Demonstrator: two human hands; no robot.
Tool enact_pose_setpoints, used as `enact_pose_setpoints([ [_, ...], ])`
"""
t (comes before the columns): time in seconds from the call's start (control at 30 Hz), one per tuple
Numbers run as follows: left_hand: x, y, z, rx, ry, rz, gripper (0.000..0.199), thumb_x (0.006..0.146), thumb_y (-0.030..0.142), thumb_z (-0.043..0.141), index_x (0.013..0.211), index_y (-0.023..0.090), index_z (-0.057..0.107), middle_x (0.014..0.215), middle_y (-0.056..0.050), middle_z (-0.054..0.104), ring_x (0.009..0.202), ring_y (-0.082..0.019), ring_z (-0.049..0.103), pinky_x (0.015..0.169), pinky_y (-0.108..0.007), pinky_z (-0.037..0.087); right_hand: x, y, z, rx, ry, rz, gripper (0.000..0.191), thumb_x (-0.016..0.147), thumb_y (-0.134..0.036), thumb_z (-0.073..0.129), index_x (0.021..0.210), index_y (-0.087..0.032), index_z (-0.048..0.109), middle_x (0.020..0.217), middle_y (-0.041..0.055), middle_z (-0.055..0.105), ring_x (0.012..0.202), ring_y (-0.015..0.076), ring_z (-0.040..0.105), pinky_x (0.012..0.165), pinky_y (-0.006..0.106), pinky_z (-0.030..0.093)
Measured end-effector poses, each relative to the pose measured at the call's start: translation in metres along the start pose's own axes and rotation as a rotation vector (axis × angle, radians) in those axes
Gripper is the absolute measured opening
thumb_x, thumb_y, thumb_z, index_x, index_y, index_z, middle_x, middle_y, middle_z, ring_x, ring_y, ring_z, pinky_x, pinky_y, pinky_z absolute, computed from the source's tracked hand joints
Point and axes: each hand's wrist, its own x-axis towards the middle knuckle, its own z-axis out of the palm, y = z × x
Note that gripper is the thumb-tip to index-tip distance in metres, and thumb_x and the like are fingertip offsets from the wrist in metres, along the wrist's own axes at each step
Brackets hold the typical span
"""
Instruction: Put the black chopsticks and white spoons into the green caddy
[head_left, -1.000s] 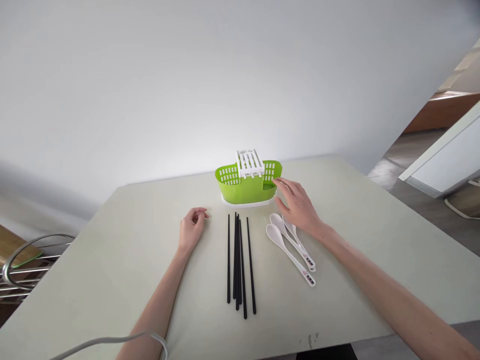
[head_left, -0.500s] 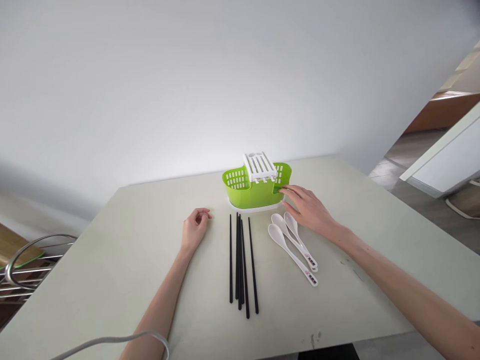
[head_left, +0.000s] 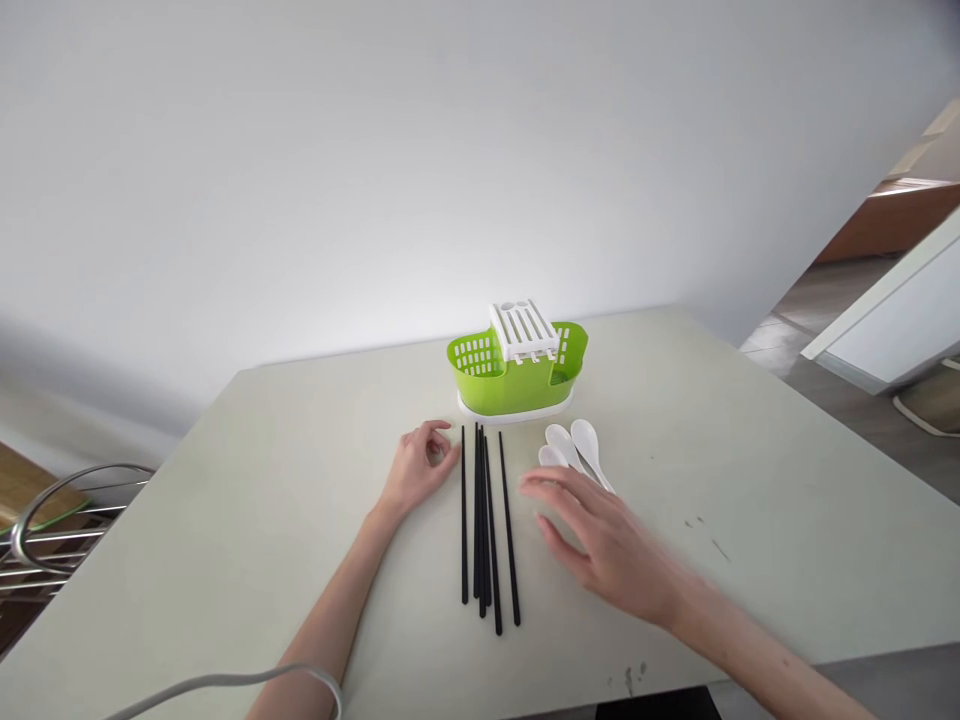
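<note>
Several black chopsticks [head_left: 465, 520] lie lengthwise on the table between my hands. My left hand [head_left: 424, 463] rests just left of them, fingers curled but apart, holding nothing. Over the handles of the white spoons [head_left: 586, 440] is my right hand [head_left: 592, 530], its thumb and fingers apart and nothing between them; it hides most of the handles. Behind the chopsticks stands a green basket [head_left: 510, 390] with a white base and a white slotted rack [head_left: 525, 330] across its middle.
The pale table [head_left: 300, 450] meets a white wall at the back. A grey cable [head_left: 217, 680] crosses my left forearm. At the far left is a metal rack [head_left: 67, 520]; a white panel [head_left: 892, 320] stands beyond the table at the right.
My right hand has moved from the basket's right front edge down and left, over the spoons. My left hand has shifted right, closer to the chopsticks, with its fingers parted more.
</note>
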Motion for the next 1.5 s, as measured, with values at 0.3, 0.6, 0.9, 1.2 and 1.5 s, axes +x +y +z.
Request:
enact_pose_setpoints([
  [0.3, -0.014, 0.020, 0.022, 0.130, -0.092, 0.158, 0.030, 0.093, 0.033, 0.063, 0.121, 0.024, 0.058, 0.080, 0.001, 0.063, 0.085, -0.023, 0.064, 0.099, -0.047, 0.046, -0.029, -0.026, 0.040, 0.371, 0.042, 0.457, 0.022, 0.105, -0.030, 0.050, 0.119, -0.027, 0.067, 0.118, 0.0074, 0.074, 0.100, 0.0221, 0.073, 0.082, 0.035, 0.063],
  [0.6, -0.013, 0.017, 0.024, 0.127, -0.085, 0.195, 0.027, 0.097, 0.024, 0.054, 0.124, 0.023, 0.056, 0.082, 0.000, 0.064, 0.085, -0.022, 0.063, 0.098, -0.045, 0.046, -0.048, -0.028, 0.066, 0.401, 0.164, 0.541, 0.020, 0.106, -0.032, 0.050, 0.112, -0.026, 0.067, 0.108, 0.0072, 0.075, 0.097, 0.0217, 0.073, 0.085, 0.034, 0.061],
  [0.9, -0.014, 0.017, 0.025, 0.134, -0.083, 0.197, 0.033, 0.094, 0.018, 0.054, 0.127, 0.023, 0.053, 0.084, 0.000, 0.064, 0.087, -0.022, 0.064, 0.099, -0.046, 0.047, -0.053, -0.026, 0.074, 0.346, 0.156, 0.496, 0.020, 0.106, -0.028, 0.049, 0.118, -0.026, 0.064, 0.108, 0.0073, 0.074, 0.092, 0.0212, 0.073, 0.082, 0.033, 0.063],
  [1.2, -0.010, 0.013, -0.007, 0.179, -0.141, 0.115, 0.036, 0.092, 0.032, 0.062, 0.127, 0.026, 0.055, 0.093, -0.002, 0.070, 0.095, -0.025, 0.069, 0.099, -0.045, 0.050, -0.050, -0.028, 0.071, 0.324, 0.165, 0.467, 0.020, 0.106, -0.027, 0.049, 0.117, -0.026, 0.065, 0.105, 0.0073, 0.075, 0.090, 0.0205, 0.073, 0.079, 0.031, 0.064],
  [1.5, -0.008, 0.002, -0.025, 0.304, -0.053, 0.030, 0.030, 0.091, 0.032, 0.061, 0.120, 0.025, 0.058, 0.110, -0.007, 0.075, 0.104, -0.029, 0.070, 0.097, -0.047, 0.052, -0.047, -0.029, 0.068, 0.322, 0.164, 0.481, 0.021, 0.106, -0.033, 0.050, 0.116, -0.027, 0.068, 0.103, 0.0064, 0.076, 0.087, 0.0199, 0.074, 0.077, 0.029, 0.064],
])
